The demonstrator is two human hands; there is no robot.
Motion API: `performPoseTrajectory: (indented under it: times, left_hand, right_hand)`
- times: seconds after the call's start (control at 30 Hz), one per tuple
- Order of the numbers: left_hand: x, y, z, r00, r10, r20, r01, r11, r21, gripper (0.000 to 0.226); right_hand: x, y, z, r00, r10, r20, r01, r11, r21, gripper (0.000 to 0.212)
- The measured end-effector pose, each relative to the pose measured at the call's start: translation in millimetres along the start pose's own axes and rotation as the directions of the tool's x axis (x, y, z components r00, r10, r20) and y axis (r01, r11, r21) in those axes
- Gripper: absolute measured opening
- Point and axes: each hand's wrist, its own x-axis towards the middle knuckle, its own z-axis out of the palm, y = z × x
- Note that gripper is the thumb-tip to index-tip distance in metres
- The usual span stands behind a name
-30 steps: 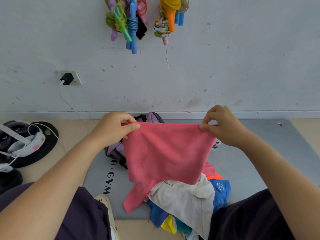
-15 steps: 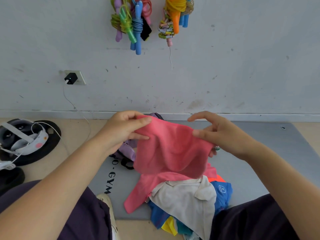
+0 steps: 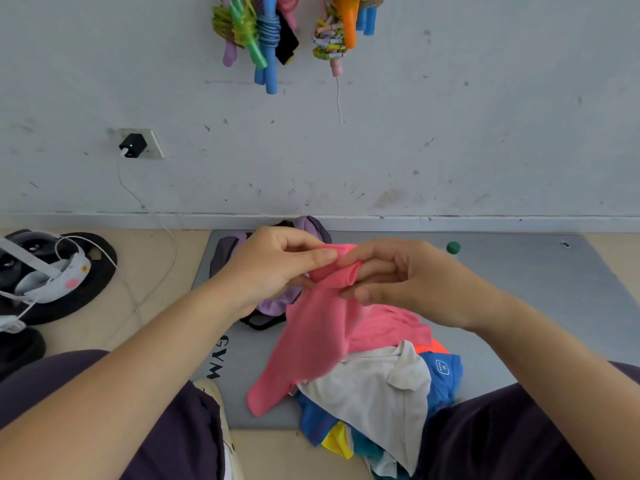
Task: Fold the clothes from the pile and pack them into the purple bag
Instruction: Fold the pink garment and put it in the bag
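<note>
A pink garment (image 3: 318,327) hangs folded lengthwise from both my hands above the grey mat. My left hand (image 3: 273,268) pinches its top edge between thumb and fingers. My right hand (image 3: 398,278) meets it there, fingers closed on the same bunched top edge. The pink cloth's lower part drapes onto the pile of clothes (image 3: 374,393), where a white shirt lies over blue, orange and yellow pieces. The purple bag (image 3: 311,225) sits at the mat's far end by the wall, mostly hidden behind my left hand.
The grey mat (image 3: 519,289) runs up to the wall. A small green cap (image 3: 453,247) lies on it at the right. A headset on a black round stand (image 3: 52,275) and a charger cable (image 3: 152,216) are at the left. Skipping ropes (image 3: 263,36) hang on the wall.
My hands have come together, bringing the two top corners of the pink garment against each other, so the cloth that was spread wide now hangs folded in half.
</note>
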Motion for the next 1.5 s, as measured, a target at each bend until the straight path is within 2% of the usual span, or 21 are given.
performPoseTrajectory:
  times: [0.13,0.27,0.33,0.43,0.67,0.77,0.9,0.97,1.03,1.07,1.17,1.27,1.37,1.5]
  left_hand:
    - [-2,4,2,0.998,-0.012,0.064,0.016,0.998,-0.06,0.027]
    - [-4,6,4,0.997,-0.004,0.075,0.014,0.993,-0.121,0.021]
    - [-6,7,6,0.997,-0.003,0.076,0.016,0.986,-0.166,0.012]
    - [-11,11,11,0.991,-0.036,0.126,0.064,0.972,-0.225,0.015]
    - [-14,16,15,0.98,-0.046,0.193,0.089,0.971,-0.222,0.02]
    - [-13,13,12,0.984,0.029,0.178,-0.019,0.998,-0.058,0.007]
    - [-13,12,8,0.987,0.089,0.136,-0.099,0.993,0.066,0.009]
    - [-12,15,2,0.988,0.103,0.116,-0.112,0.991,0.073,0.015]
    - [-12,18,-4,0.991,0.085,0.099,-0.089,0.995,0.042,0.025]
    - [-11,19,-8,0.993,0.09,0.082,-0.095,0.994,0.057,0.026]
    - [-6,18,-19,0.98,0.196,0.013,-0.192,0.944,0.269,0.008]
    - [0,7,-26,0.956,0.291,-0.038,-0.224,0.808,0.545,0.005]
    - [3,2,-27,0.939,0.342,-0.035,-0.23,0.7,0.677,0.004]
    - [5,-3,-28,0.937,0.347,-0.039,-0.222,0.677,0.702,0.003]
  right_hand:
    - [3,0,3,0.983,-0.036,-0.183,0.017,0.994,-0.108,0.003]
    - [2,0,5,0.908,-0.254,-0.333,0.092,0.897,-0.432,0.008]
    - [1,-3,7,0.882,-0.347,-0.32,0.135,0.835,-0.534,0.006]
    - [0,-7,10,0.859,-0.417,-0.298,0.161,0.772,-0.615,0.003]
    - [0,-9,12,0.844,-0.407,-0.35,0.093,0.753,-0.651,0.014]
    - [1,-8,10,0.848,-0.4,-0.348,0.084,0.75,-0.656,0.023]
    - [2,-2,-2,0.932,-0.267,-0.246,0.044,0.756,-0.653,0.027]
    - [1,6,-14,0.972,-0.144,-0.187,-0.038,0.686,-0.726,0.036]
    - [2,13,-25,0.974,-0.055,-0.222,-0.144,0.603,-0.785,0.042]
    - [3,14,-29,0.967,-0.058,-0.246,-0.164,0.599,-0.783,0.038]
    - [3,14,-39,0.953,-0.179,-0.243,-0.079,0.629,-0.773,0.016]
    - [1,8,-39,0.928,-0.214,-0.303,-0.065,0.711,-0.7,0.001]
    - [2,6,-34,0.912,-0.182,-0.368,-0.059,0.829,-0.556,0.018]
    - [4,5,-34,0.88,-0.187,-0.437,-0.059,0.869,-0.491,0.023]
